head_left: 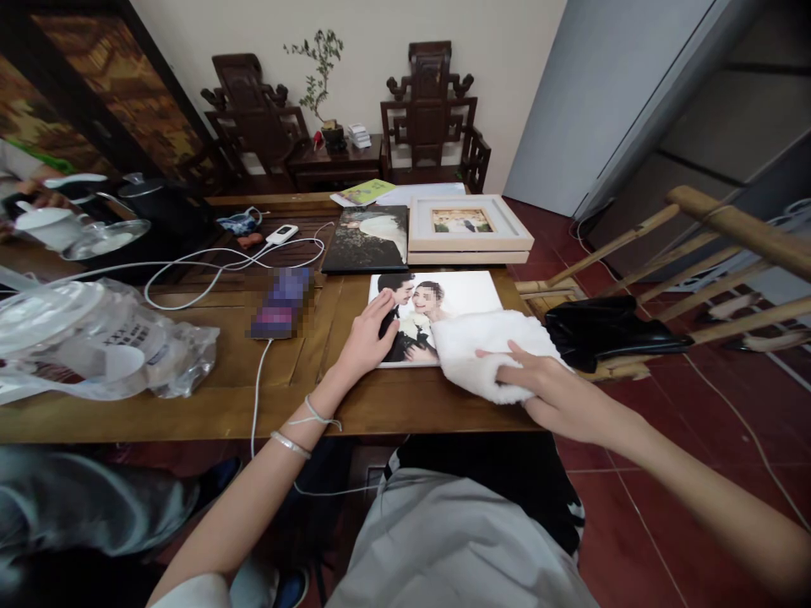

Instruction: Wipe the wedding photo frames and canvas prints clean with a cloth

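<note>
Grey clothing (pixel 456 540) of the wearer lies nearest, before the table (pixel 380 409). Near that table's close edge lies a photo panel (pixel 421 325); its long axis seems to run left to right, and the pictured heads point away from the wearer. The left hand (pixel 371 333) rests on its left part, fingers together and flat, thumb apart. The right hand (pixel 538 380) has its fingers clamped on a white cloth (pixel 469 342) covering the panel's near right corner. Work looks under way: the far and left parts lie outside the cloth, but how much is finished cannot be told. Beyond, neither hand touches the dark panel (pixel 367 241) or framed picture (pixel 465 221).
</note>
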The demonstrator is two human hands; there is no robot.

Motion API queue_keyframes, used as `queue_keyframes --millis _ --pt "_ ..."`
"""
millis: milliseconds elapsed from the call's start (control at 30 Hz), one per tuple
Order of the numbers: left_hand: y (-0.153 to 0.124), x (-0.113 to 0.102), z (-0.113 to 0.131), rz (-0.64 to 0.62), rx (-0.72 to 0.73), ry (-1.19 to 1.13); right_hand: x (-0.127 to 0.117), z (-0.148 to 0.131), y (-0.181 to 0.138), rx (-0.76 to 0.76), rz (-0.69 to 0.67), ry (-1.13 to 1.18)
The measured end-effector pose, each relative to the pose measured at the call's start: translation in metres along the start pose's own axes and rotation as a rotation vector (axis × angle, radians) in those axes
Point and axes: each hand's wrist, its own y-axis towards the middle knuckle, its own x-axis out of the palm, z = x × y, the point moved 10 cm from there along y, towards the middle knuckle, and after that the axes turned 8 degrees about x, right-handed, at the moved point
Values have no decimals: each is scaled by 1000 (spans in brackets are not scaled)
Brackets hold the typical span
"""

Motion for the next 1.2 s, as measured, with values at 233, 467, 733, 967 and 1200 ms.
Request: queue_keyframes --millis 233,467,733,967,1200 --pt "0 -2 0 4 5 -15 -16 48 95 115 20 -5" --pt "1 -2 1 -7 19 -9 -30 74 159 137 80 65" --pt "0 -1 0 -1 9 -17 -4 26 81 93 16 0" --pt "0 3 -4 -7 -25 -19 11 -23 17 23 -7 18" --pt "0 2 -4 -15 -21 -35 2 4 92 100 -2 37"
